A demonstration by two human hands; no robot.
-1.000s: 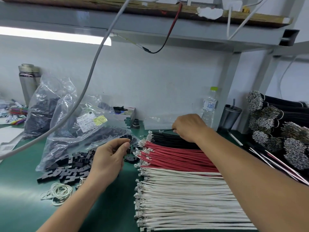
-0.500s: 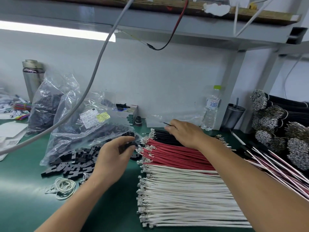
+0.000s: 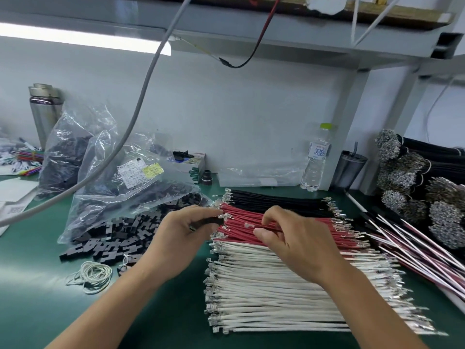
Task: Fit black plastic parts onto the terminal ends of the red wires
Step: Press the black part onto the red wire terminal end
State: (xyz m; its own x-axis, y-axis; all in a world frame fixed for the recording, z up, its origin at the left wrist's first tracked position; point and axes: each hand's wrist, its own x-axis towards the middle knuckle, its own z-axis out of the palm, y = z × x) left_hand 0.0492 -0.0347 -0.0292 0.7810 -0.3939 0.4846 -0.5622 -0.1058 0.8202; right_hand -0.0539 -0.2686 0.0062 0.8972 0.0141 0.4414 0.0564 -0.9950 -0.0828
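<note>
Over the worktop's middle, our left hand (image 3: 187, 229) grips a black plastic part (image 3: 210, 221), our right hand (image 3: 293, 239) pinches one red wire (image 3: 266, 226), above the red wires (image 3: 289, 222).

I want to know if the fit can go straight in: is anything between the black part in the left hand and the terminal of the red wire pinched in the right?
Nothing visible blocks it. The left hand holds the black part; the right hand pinches a red wire whose terminal points toward it, over the red wire stack.
</note>
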